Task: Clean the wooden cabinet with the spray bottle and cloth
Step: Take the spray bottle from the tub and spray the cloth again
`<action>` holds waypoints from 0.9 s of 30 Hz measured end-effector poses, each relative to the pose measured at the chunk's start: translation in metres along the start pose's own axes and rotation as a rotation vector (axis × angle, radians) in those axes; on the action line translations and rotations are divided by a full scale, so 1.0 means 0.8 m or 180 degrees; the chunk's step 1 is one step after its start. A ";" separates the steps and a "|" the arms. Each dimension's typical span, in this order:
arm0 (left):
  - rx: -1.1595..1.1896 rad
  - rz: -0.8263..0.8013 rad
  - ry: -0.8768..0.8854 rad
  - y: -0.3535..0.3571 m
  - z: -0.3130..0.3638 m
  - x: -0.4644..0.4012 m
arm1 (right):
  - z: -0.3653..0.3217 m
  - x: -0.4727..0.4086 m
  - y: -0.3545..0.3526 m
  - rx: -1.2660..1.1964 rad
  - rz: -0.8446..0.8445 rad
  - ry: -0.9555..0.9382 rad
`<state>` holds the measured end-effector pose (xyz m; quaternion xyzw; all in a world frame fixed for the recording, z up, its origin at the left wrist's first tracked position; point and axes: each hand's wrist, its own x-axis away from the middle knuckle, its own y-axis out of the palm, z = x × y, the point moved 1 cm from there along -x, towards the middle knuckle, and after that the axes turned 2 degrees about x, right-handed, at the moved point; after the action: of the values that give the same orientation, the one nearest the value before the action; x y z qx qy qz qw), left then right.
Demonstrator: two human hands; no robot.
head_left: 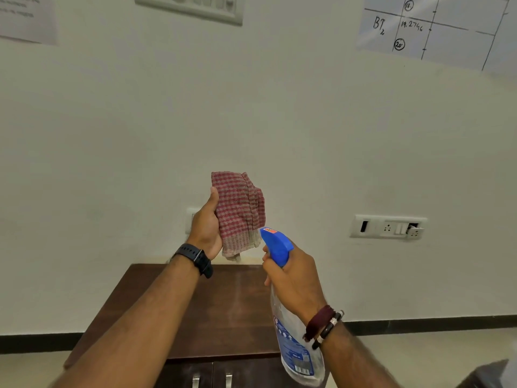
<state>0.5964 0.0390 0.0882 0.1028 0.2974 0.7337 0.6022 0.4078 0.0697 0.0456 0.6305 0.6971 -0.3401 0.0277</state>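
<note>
Both hands raised: cloth (240,211), spray bottle (291,326).

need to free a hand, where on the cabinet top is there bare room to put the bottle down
The cabinet top shows bare wood between the two forearms, from the wall edge to the front edge above the door handles. Its left and right parts are hidden behind the arms and the spray bottle.

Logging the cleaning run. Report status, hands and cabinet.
Left hand grips checked cloth. Right hand grips spray bottle, nozzle toward cloth. Wooden cabinet below, nothing on its visible top.
</note>
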 end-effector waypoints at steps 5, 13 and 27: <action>0.0036 -0.0106 -0.0025 0.002 -0.001 0.000 | -0.007 0.010 0.011 0.0049 -0.0183 -0.0053; -0.0027 -0.0127 -0.0039 0.001 -0.009 0.001 | -0.027 0.001 0.006 -0.0192 -0.0050 -0.0297; -0.0121 -0.0180 -0.0149 0.013 -0.024 -0.002 | -0.006 -0.014 -0.033 -0.0502 0.0533 0.0071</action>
<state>0.5781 0.0301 0.0790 0.1000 0.2720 0.7193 0.6313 0.3885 0.0635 0.0660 0.6862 0.6669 -0.2736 0.0977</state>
